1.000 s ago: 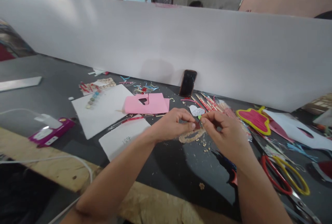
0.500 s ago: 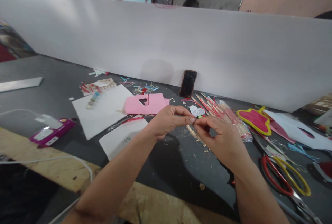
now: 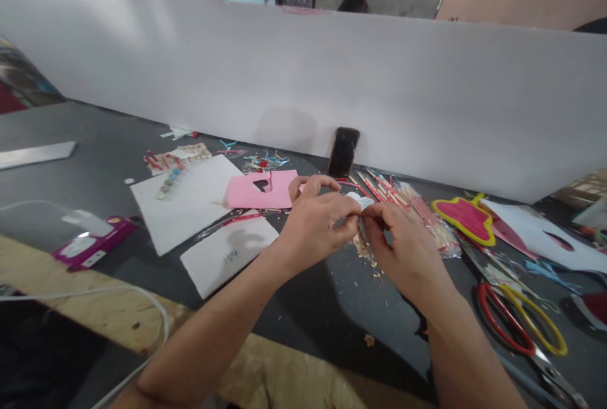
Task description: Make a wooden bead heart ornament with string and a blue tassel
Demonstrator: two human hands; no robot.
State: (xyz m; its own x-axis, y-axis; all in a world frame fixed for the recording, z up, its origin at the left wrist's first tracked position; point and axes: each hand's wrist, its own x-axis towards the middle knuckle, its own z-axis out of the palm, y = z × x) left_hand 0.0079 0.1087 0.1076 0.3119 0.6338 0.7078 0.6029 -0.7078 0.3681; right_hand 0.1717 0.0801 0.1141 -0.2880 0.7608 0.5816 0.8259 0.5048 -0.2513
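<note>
My left hand and right hand meet, fingers close together, clamped on what I cannot tell, white cutouts lying just beyond, neither hand clearly nearer.

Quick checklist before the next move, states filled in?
1. Left hand and right hand fingertips close together: ok.
2. Something secured between the fingertips: cannot tell, too small.
3. Table near the hands free of loose bits: not ok, pale bits scattered.
4. Red scissor handle apart from right hand: ok.
5. Phone propped up against white board: ok.
</note>
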